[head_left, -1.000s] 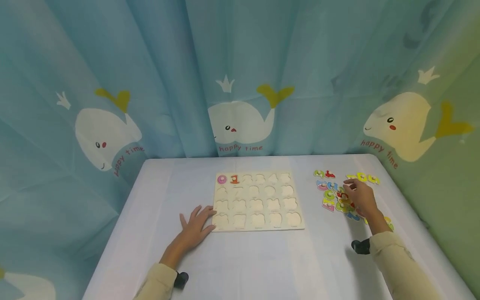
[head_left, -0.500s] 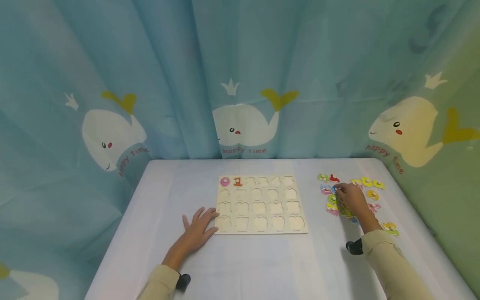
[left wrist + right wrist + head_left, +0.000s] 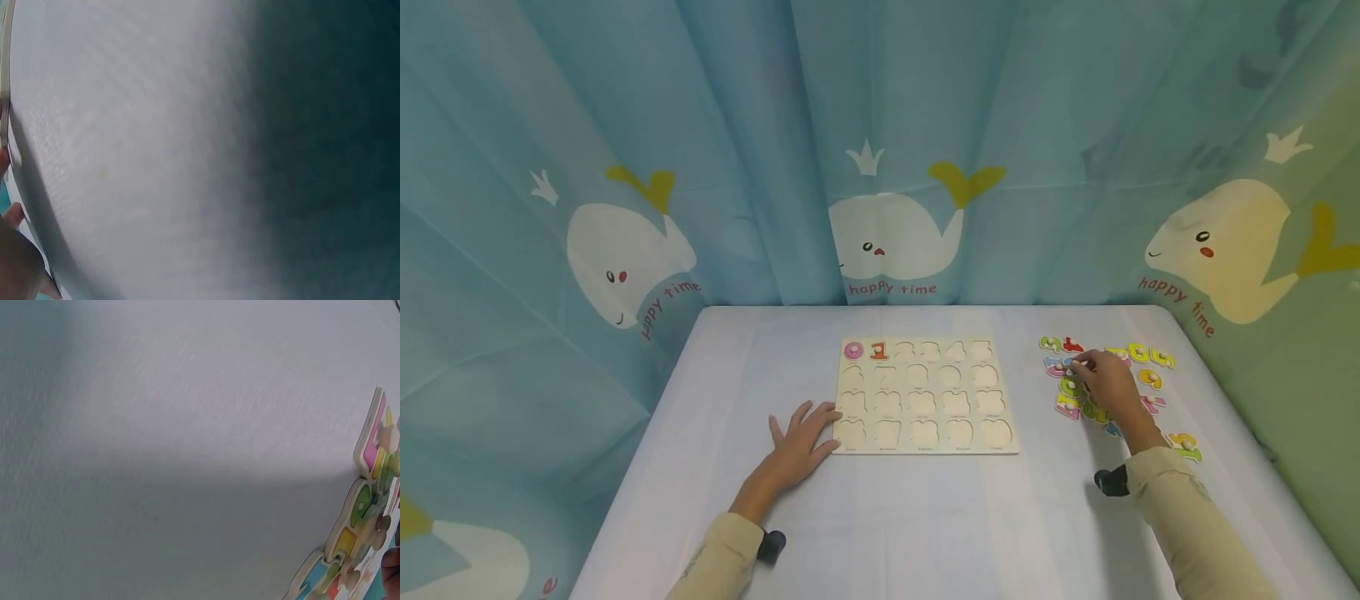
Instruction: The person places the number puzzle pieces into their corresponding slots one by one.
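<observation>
Puzzle pieces [image 3: 1070, 387] lie beneath right hand [image 3: 1111, 385], grip unclear; spread left hand [image 3: 799, 447] touches board [image 3: 939, 403].

A small curtained-off booth, dressed like a child's play corner — whether it stands in a home or a studio cannot be told. Blue-green curtain [image 3: 745, 167] hangs in folds behind and along both sides of a white-topped table [image 3: 925, 533], printed with white whales [image 3: 910, 237], little crowns [image 3: 867, 158] and red "happy time" lettering [image 3: 892, 288]. The pale puzzle board [image 3: 922, 404] and bright number pieces [image 3: 1070, 387] suit a playroom too.
</observation>
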A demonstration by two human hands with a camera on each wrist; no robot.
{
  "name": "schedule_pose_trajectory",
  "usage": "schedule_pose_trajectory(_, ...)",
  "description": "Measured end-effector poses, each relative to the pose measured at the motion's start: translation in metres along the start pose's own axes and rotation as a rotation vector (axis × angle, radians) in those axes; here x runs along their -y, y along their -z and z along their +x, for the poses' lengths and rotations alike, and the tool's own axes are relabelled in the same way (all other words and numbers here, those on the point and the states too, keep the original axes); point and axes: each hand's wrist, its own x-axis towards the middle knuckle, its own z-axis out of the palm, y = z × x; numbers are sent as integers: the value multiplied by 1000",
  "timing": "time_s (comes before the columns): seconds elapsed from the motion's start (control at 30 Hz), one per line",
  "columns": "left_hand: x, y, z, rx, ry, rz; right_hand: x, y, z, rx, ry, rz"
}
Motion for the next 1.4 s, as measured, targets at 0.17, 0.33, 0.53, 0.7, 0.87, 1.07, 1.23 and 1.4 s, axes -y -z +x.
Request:
schedule_pose_trajectory(0.17, 3, -1, 1, -2, 2, -9, 8, -2, 2, -28, 18, 4)
schedule_pose_trajectory(0.33, 4, -1, 1, 7, 6, -25, 17, -6, 4, -30, 41, 0)
schedule_pose_trajectory(0.53, 3, 0, 0, -6, 3, -30, 27, -15, 9, -14, 30, 21)
schedule_pose_trajectory(0.7, 2, 0, -1, -22, 0, -22, 32, -25, 13, -46, 75, 52)
schedule_pose_trajectory(0.87, 2, -1, -1, -7, 12, -21, 41, -31, 15, -92, 124, 91)
schedule_pose_trajectory(1.07, 1, -1, -2, -9, 21, -27, 57, -38, 18, -103, 148, 88)
schedule_pose_trajectory(1.23, 0, -1, -2, -11, 10, -31, 65, -47, 21, -108, 117, 144)
schedule_pose_trajectory(1.4, 1, -3, 0, -5, 14, -30, 75, -53, 24, -86, 124, 181)
